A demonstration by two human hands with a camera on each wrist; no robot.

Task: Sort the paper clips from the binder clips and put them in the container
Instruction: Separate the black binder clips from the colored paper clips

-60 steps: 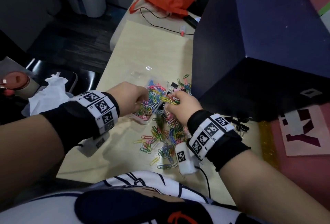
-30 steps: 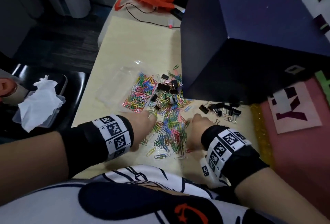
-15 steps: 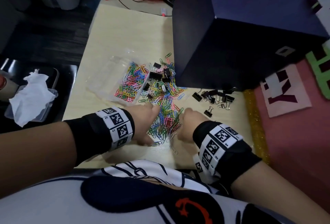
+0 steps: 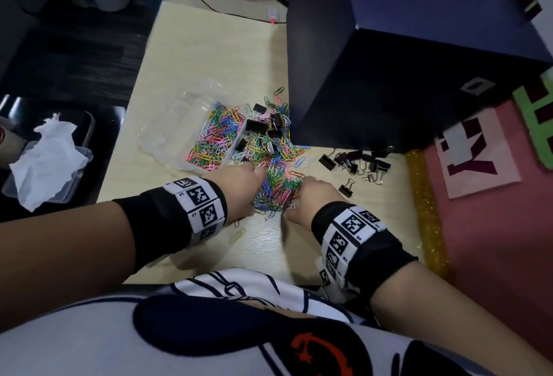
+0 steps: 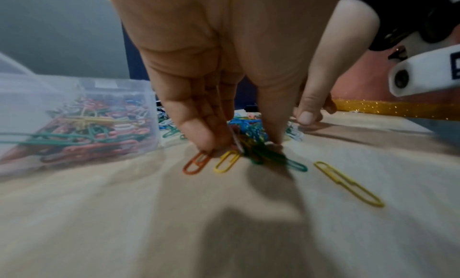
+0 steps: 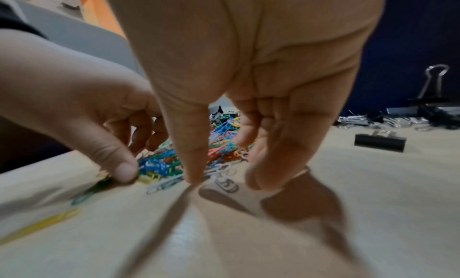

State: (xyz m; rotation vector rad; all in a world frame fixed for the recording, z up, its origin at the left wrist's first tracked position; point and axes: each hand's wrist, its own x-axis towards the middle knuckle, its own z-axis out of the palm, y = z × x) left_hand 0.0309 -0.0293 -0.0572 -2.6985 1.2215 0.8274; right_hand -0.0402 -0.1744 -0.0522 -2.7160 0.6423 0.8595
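The big dark blue box (image 4: 419, 46) is standing on the pale wooden table (image 4: 209, 46), its matte faces meeting at sharp edges, and everything else is best placed from it. Just beside its near-left corner the clear plastic container (image 4: 167, 133) is lying, thin-walled and glossy, already holding a bright tangle of clips. Between the container and the box, and running toward the person, the loose paper clips (image 4: 275, 166) are spreading in 1 heap of coated wire loops, with several black binder clips (image 4: 257, 127) still sitting on its far end; a separate cluster of sorted binder clips (image 4: 356, 163), folded black steel with shiny wire handles, is lying in front of the box's near face. At the near end of the heap the left hand (image 4: 239, 193) is pressing down, thumb and fingers curling round a small bundle of green and yellow clips and pinching it against the table. The right hand (image 4: 311, 199) is facing it across the heap, fingers bent and thumb tip on the wood, raking white clips inward without yet closing on any. To do this gather well, both hands should probably sweep low and inward, then lift slowly, since smooth coated wire slips and interlocks; any binder clip caught in the bundle wants shaking out before the drop.
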